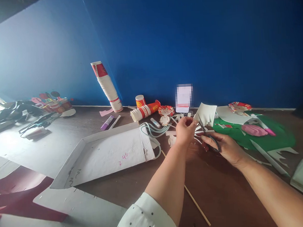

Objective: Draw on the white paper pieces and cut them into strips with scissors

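My left hand [186, 130] pinches the lower left edge of a piece of white paper [206, 113], holding it up over the table. In my right hand [228, 148] is a pair of dark-handled scissors [214, 144], with fingers through the loops and the blades against the paper's lower edge. Several narrow white strips [197, 134] lie on the table just beneath the hands. Close by on the left stands a paper doll figure [165, 116] with red and white curled hair.
A shallow white cardboard box lid [105, 156] lies left of my arms beside a coiled pale cable [152, 128]. Paper cups [145, 112] lie behind it, near a tall leaning cup stack [106, 85]. Green paper [282, 133] spreads at right. A wooden stick [197, 206] lies in front.
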### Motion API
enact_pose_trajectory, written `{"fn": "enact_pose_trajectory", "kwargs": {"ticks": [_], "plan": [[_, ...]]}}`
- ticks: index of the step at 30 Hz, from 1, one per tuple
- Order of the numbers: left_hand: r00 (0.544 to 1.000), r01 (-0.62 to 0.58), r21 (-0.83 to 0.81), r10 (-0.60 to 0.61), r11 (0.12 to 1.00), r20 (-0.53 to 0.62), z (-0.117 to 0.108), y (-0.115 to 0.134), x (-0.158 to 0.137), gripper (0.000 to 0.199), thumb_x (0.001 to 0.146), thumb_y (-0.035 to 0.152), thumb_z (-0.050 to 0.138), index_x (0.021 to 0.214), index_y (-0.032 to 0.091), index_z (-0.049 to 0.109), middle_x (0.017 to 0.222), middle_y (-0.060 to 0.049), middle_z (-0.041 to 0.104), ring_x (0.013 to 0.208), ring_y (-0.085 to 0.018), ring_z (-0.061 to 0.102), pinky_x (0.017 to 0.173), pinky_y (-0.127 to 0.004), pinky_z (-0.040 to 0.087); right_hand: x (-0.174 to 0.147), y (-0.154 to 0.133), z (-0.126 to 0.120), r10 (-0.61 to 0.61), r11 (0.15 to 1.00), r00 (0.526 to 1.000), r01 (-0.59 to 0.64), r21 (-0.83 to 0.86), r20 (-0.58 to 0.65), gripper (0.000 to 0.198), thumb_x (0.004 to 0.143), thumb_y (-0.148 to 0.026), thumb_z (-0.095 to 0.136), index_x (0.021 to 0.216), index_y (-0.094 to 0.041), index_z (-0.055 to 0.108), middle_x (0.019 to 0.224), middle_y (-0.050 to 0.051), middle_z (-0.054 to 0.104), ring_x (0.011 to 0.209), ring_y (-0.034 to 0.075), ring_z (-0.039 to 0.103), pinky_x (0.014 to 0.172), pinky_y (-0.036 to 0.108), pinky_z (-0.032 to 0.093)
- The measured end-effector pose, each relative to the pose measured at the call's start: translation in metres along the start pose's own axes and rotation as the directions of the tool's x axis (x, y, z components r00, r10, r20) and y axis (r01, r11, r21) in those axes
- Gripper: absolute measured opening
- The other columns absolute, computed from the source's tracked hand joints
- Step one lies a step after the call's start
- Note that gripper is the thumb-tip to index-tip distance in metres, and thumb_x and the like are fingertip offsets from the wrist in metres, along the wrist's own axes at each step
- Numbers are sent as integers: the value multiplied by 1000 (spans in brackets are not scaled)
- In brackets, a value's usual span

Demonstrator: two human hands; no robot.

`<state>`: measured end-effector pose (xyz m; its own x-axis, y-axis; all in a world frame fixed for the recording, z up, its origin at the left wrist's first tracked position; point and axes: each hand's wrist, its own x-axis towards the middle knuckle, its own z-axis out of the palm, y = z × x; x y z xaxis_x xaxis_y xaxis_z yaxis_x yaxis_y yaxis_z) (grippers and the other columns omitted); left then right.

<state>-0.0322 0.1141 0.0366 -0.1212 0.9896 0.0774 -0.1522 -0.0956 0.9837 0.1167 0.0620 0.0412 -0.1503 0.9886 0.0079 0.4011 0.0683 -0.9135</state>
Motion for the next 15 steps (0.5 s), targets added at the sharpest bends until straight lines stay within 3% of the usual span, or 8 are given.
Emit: {"fn": "enact_pose_trajectory", "kwargs": {"ticks": [7,15], "plan": [[997,-69,102,72,992,-30,0,1,-3,6,83,19,71,80,21,66,72,3,63,72,-13,56,77,-27,43,2,1,3,54,993,998,-51,103,-27,57,69,-70,79,101,-23,77,71,3,72,66,22,66,63,34,51],[993,-107,109,112,988,-41,-1,-3,-2,8,80,18,71,76,22,66,73,2,64,72,-15,55,78,-27,43,4,7,0,66,995,997,-63,82,-35,48,67,-64,83,89,-27,62,70,3,74,65,25,69,62,37,51]]}}
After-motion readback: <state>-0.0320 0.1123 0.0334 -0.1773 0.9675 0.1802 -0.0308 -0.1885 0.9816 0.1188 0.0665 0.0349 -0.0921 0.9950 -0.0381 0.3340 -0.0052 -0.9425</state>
